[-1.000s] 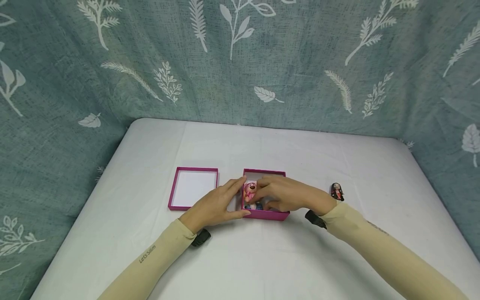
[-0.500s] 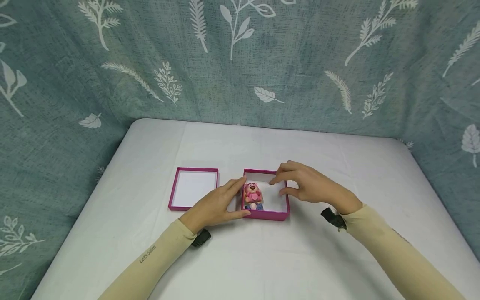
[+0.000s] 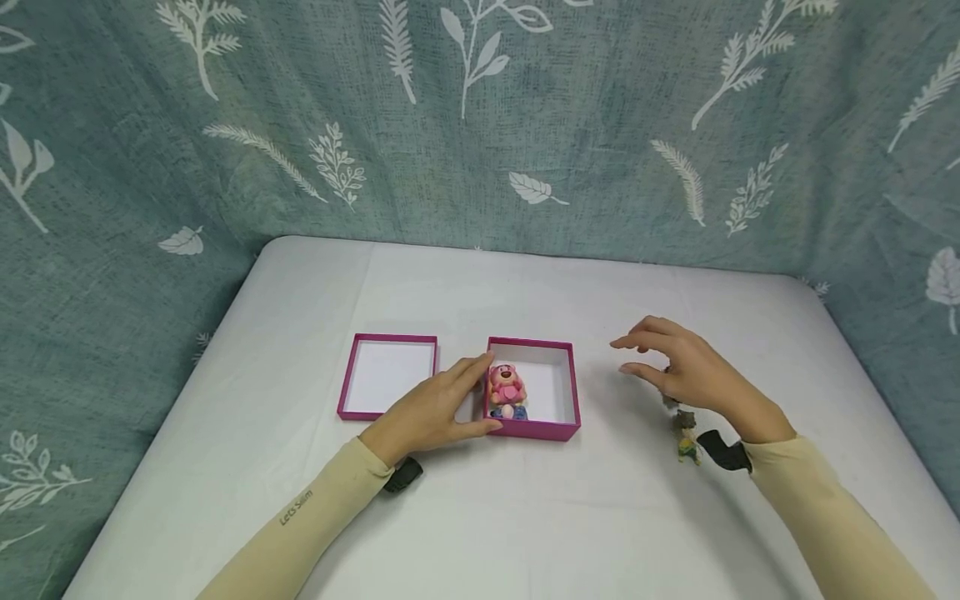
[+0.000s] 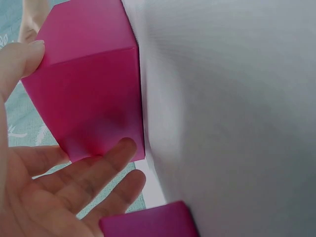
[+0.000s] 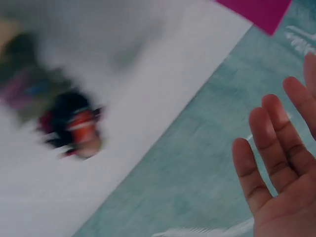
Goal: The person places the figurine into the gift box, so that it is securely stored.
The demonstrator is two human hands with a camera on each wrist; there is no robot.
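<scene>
An open magenta box (image 3: 551,431) with a white inside stands at mid table. Within it, along the left side, lies a pink bear figurine (image 3: 507,385), with a blue and pale thing at its lower end. My left hand (image 3: 431,412) holds the box by its left end, thumb at the front corner and index finger at the back corner. Off to the right, my right hand (image 3: 693,367) hovers with fingers spread and nothing in them. Near it are a small figurine in green and yellow (image 3: 687,437) and another mostly hidden one; the right wrist view blurs a dark-haired, red figurine (image 5: 81,126).
The box's lid (image 3: 390,416), magenta-rimmed with a white inside, lies left of the box, partly behind my left hand. A white cloth (image 3: 480,525) covers the table. A patterned teal curtain (image 3: 480,167) hangs behind it.
My right hand has come out of the box and moved right, above the small figurines. The left hand and the box stay in place.
</scene>
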